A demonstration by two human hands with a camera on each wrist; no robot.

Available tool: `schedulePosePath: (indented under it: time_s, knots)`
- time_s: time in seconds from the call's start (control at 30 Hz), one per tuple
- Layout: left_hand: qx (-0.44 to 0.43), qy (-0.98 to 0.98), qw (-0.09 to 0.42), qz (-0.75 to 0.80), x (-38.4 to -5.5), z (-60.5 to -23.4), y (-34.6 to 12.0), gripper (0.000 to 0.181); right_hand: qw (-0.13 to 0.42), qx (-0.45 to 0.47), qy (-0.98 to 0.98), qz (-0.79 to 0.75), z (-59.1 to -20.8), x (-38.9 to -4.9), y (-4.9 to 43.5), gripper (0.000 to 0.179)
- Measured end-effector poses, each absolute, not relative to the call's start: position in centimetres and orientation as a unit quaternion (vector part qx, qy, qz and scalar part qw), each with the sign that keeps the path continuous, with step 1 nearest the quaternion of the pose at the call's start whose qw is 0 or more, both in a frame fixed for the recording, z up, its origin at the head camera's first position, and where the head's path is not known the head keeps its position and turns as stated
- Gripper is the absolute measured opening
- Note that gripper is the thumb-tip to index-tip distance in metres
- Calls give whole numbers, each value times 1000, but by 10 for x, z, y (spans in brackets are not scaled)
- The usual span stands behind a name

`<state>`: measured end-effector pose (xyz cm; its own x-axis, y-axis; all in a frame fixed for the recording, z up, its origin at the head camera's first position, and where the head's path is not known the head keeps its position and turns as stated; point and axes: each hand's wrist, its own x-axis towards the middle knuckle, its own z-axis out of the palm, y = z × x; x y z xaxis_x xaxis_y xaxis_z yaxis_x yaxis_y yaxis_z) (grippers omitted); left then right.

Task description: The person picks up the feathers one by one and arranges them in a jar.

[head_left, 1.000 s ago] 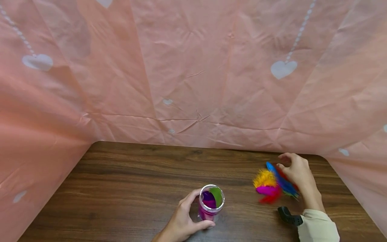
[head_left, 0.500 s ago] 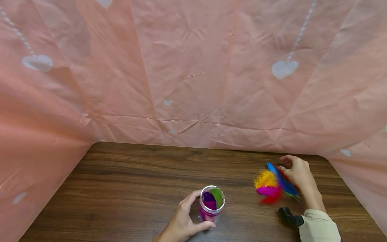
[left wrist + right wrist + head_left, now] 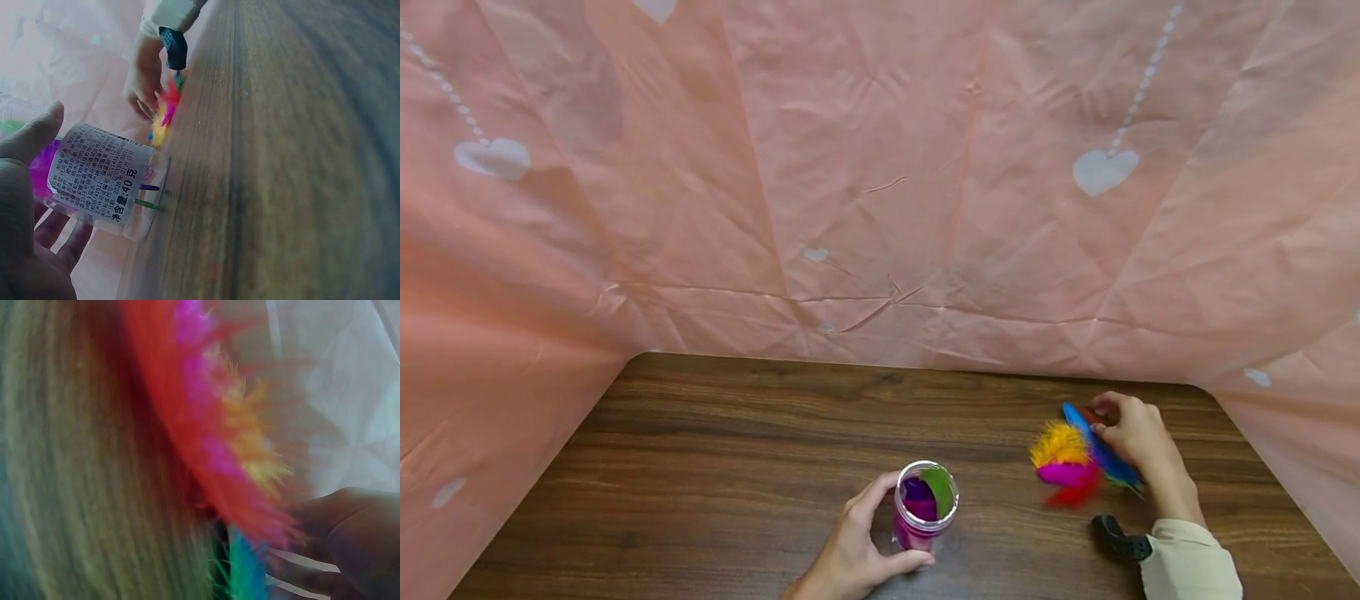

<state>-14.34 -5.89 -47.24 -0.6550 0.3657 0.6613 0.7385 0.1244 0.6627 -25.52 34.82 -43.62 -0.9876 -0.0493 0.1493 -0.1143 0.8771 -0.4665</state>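
My left hand grips a clear plastic jar standing on the table, thumb on one side and fingers on the other. The jar has no lid on and holds purple and green feathers; its printed label shows in the left wrist view. At the right, my right hand is over a loose bunch of feathers, thumb and fingers curved with a gap between them, close to a blue feather. Yellow feathers, a magenta feather and a red feather lie beside it. Fingertip contact is unclear.
The brown wooden table runs back to a pink sheet printed with white hearts, which also hangs along both sides. A black curved device sits at the right sleeve.
My right hand's fingers have come closer to the thumb and down toward the feathers. The left hand and the jar have stayed in place.
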Motion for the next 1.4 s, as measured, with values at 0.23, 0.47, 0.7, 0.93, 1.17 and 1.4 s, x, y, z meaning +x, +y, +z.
schedulePosePath:
  time_s: [0.23, 0.47, 0.7, 0.93, 1.17, 1.4]
  knots:
    - [-382, -728, 175, -542, -144, -473, -59, 89, 69, 40, -968, 239, -439, -256, 349, 25]
    - [-382, -728, 175, -542, -143, -472, -59, 88, 60, 34, -970, 235, -438, -256, 349, 23]
    - [-385, -726, 178, -542, -144, -472, -59, 89, 59, 37, -968, 241, -436, -254, 350, 24]
    - [-382, -727, 173, -543, -144, -472, -59, 89, 95, 25, -963, 252, -431, -250, 354, 18]
    - [-379, -729, 170, -545, -143, -473, -60, 89, 175, -9, -952, 250, -424, -243, 360, 15]
    - [-378, -729, 166, -546, -143, -473, -60, 89, 222, -44, -939, 259, -413, -235, 362, 13]
